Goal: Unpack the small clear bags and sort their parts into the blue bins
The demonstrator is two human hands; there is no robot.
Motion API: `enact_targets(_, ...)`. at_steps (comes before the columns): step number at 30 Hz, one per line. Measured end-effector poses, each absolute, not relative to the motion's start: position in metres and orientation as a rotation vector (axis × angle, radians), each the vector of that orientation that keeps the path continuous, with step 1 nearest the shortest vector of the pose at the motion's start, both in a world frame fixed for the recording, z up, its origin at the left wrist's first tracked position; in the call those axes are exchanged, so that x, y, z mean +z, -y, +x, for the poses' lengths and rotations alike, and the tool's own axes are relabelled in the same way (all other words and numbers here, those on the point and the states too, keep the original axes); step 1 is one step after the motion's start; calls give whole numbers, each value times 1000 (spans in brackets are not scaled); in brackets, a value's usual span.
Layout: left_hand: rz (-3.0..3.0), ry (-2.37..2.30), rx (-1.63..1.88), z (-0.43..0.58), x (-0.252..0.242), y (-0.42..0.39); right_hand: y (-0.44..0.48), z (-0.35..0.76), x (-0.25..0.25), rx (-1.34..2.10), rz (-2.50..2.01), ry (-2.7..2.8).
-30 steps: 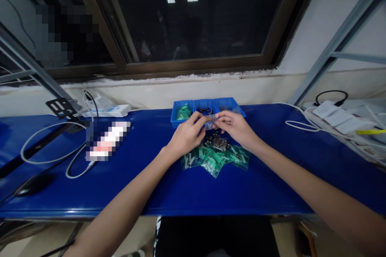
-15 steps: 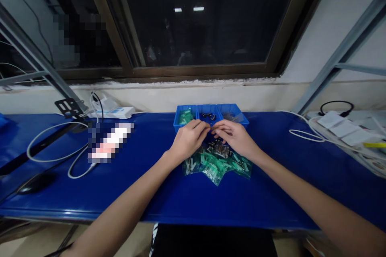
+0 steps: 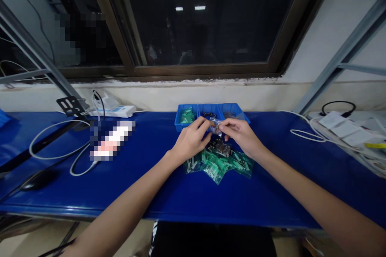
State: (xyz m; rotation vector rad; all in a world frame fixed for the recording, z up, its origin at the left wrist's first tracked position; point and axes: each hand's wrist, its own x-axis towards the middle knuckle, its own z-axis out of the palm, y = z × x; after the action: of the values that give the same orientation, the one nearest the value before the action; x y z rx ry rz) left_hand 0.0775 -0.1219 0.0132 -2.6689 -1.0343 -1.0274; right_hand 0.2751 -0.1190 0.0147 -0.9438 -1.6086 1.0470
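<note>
"Clear plastic, that little bag (image 3: 216, 126)? Where is it?"
"Between both hands: left hand (image 3: 191, 141) and right hand (image 3: 241, 136) each pinch an end, above the green packets (image 3: 220, 163) on the tabletop (image 3: 150, 176), near the blue trays (image 3: 184, 109)."
"What does it call for?"
"Fine fingertip work, I'd judge."
"Contents?"
"Too small to tell; fingers cover part."

Both hands' fingers (image 3: 208, 125) pinching small clear bag (image 3: 216, 127) — above green packets (image 3: 220, 162) (blue table (image 3: 150, 184)).
</note>
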Motion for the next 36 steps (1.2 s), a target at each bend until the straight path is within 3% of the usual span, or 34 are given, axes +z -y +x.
enact_targets(21,-2677,986,-1262,80,14,125,121,272,11,1323,-802,1755)
enact_targets(36,-2664,909,-1013,80,9,118,117,278,10,1245,-936,1706)
